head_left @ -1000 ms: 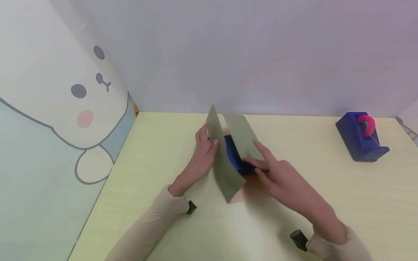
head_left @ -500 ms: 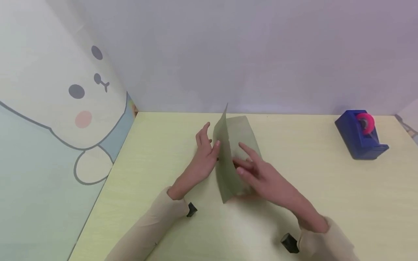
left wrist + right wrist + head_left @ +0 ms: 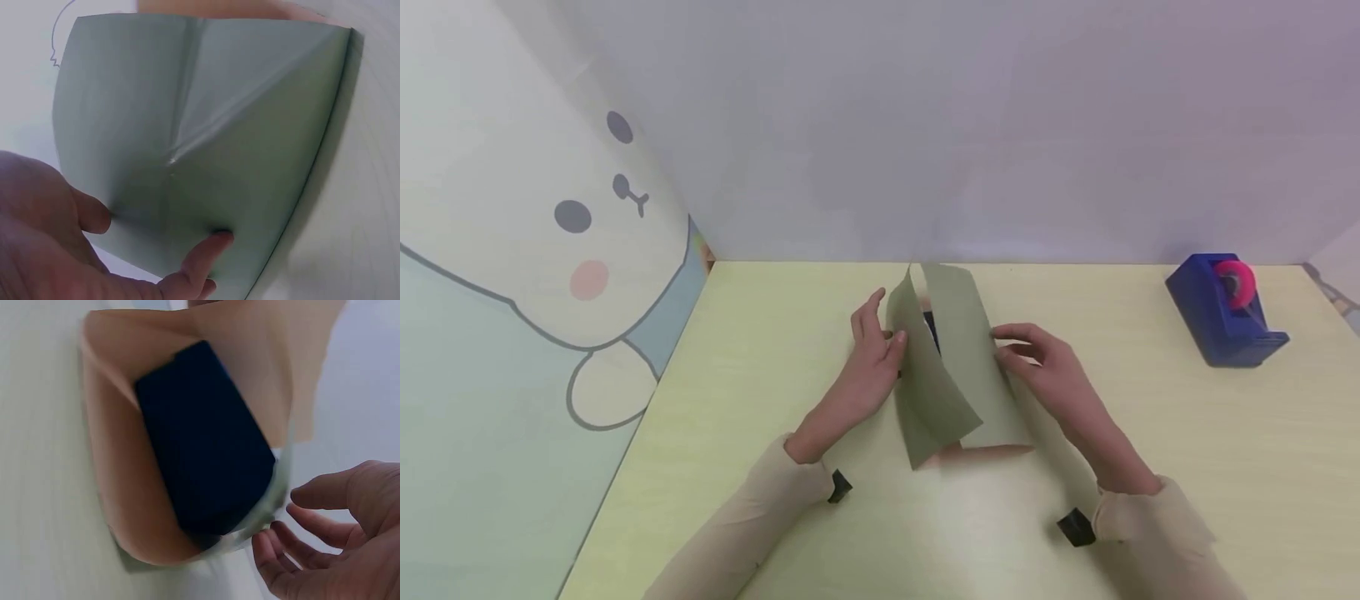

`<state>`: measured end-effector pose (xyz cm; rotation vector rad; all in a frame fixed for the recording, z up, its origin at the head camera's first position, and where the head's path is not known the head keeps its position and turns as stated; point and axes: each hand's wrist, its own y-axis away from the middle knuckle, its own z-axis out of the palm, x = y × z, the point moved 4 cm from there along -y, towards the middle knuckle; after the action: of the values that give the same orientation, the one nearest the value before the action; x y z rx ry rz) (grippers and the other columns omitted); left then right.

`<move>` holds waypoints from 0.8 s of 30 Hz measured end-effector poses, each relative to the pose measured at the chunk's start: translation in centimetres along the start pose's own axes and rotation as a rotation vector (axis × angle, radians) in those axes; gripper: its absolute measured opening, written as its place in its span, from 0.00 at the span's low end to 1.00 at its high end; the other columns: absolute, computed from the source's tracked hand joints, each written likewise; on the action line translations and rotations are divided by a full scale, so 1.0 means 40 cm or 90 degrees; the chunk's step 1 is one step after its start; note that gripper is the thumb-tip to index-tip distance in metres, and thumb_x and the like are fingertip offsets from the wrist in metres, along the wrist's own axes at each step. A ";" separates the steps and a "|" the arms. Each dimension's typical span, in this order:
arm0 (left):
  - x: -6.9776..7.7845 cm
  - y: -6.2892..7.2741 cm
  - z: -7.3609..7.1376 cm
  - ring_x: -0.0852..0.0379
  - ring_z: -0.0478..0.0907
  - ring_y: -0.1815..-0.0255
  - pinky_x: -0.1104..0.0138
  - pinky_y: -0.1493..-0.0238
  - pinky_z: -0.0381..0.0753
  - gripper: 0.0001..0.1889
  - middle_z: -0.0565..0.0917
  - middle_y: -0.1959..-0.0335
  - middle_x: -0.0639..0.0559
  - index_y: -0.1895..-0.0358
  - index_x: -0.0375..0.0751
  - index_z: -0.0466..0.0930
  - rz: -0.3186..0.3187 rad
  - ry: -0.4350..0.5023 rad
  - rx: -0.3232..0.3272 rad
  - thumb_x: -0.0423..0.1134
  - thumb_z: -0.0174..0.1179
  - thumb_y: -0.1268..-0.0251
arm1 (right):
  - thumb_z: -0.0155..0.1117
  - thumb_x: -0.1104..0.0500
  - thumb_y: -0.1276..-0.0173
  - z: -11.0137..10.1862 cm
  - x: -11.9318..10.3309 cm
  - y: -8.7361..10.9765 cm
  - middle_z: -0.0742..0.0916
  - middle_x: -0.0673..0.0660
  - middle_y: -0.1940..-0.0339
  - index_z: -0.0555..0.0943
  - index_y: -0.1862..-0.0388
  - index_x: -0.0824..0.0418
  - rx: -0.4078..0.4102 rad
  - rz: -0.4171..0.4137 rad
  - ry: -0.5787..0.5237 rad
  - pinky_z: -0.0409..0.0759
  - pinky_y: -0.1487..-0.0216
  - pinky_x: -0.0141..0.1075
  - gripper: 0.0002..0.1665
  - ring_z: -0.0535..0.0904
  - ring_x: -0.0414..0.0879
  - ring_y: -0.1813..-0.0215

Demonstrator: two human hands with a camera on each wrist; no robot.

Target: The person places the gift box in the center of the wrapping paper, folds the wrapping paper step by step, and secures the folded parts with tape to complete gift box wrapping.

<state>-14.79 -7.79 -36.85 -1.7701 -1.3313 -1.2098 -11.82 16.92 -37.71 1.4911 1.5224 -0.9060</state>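
Observation:
A sheet of paper [image 3: 981,367], green-grey outside and salmon inside, stands bent round a dark blue block-like thing [image 3: 200,437]. Its two flaps lean toward each other over the top, leaving a narrow gap through which a strip of blue shows in the head view. My left hand [image 3: 868,367] has its fingers spread against the left flap; thumb and fingertips press into the green side [image 3: 244,169] in the left wrist view. My right hand [image 3: 1067,383] is at the right flap, fingertips lightly bent against its outer side, thumb apart from the fingers.
A blue tape dispenser [image 3: 1228,312] with a pink roll [image 3: 1238,285] stands at the back right of the pale table [image 3: 760,333]. Behind the table rises a plain wall [image 3: 925,133]. A panel with a cartoon animal [image 3: 572,258] flanks the left side.
My right hand has moved from inside the paper to the outside of the right flap. That flap now arches over the blue thing, and the left flap tips to the right at its front corner.

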 end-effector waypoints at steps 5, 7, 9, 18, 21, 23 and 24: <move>-0.001 0.000 0.000 0.40 0.68 0.30 0.50 0.36 0.79 0.34 0.41 0.18 0.39 0.15 0.48 0.32 0.013 -0.017 0.002 0.41 0.40 0.13 | 0.64 0.61 0.23 0.028 0.003 -0.007 0.83 0.58 0.33 0.82 0.34 0.57 -0.006 -0.054 0.059 0.82 0.39 0.35 0.20 0.82 0.52 0.39; -0.002 0.000 0.001 0.40 0.68 0.31 0.49 0.36 0.79 0.34 0.42 0.19 0.39 0.15 0.48 0.33 0.014 -0.017 -0.001 0.41 0.40 0.13 | 0.65 0.64 0.25 0.037 -0.003 -0.006 0.83 0.58 0.34 0.84 0.37 0.58 0.008 -0.092 0.083 0.83 0.40 0.44 0.19 0.80 0.55 0.37; -0.004 0.000 0.002 0.40 0.68 0.31 0.50 0.37 0.79 0.34 0.42 0.19 0.39 0.15 0.48 0.33 0.014 -0.016 -0.004 0.41 0.39 0.13 | 0.66 0.66 0.26 0.047 -0.011 -0.005 0.82 0.59 0.34 0.86 0.40 0.59 0.022 -0.141 0.117 0.82 0.42 0.51 0.18 0.77 0.58 0.36; -0.001 0.000 0.008 0.38 0.64 0.26 0.45 0.27 0.71 0.33 0.46 0.19 0.38 0.16 0.46 0.38 0.042 -0.038 0.004 0.39 0.42 0.14 | 0.65 0.71 0.30 0.091 -0.042 0.012 0.84 0.63 0.39 0.86 0.42 0.66 0.076 -0.343 0.248 0.66 0.38 0.59 0.19 0.69 0.68 0.37; 0.001 -0.001 0.014 0.38 0.59 0.21 0.45 0.21 0.63 0.31 0.51 0.21 0.35 0.17 0.39 0.45 0.084 -0.088 0.009 0.37 0.43 0.16 | 0.57 0.76 0.30 0.095 -0.049 0.017 0.84 0.63 0.39 0.85 0.40 0.67 0.063 -0.356 0.247 0.65 0.34 0.61 0.23 0.69 0.68 0.34; 0.002 0.001 0.019 0.38 0.58 0.20 0.45 0.20 0.61 0.29 0.55 0.21 0.34 0.19 0.36 0.49 0.106 -0.128 0.006 0.36 0.45 0.17 | 0.52 0.78 0.30 0.091 -0.049 0.019 0.83 0.63 0.37 0.85 0.39 0.67 0.043 -0.347 0.225 0.66 0.32 0.59 0.26 0.70 0.66 0.32; 0.003 0.002 0.022 0.37 0.59 0.21 0.44 0.20 0.61 0.29 0.56 0.21 0.35 0.20 0.36 0.51 0.114 -0.143 0.003 0.36 0.45 0.17 | 0.49 0.79 0.29 0.087 -0.048 0.020 0.83 0.62 0.36 0.85 0.39 0.67 0.030 -0.333 0.210 0.66 0.31 0.55 0.27 0.70 0.65 0.31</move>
<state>-14.46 -7.01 -37.09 -2.0209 -1.2633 -0.9314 -10.86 12.99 -37.41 1.3411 2.2116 -1.0267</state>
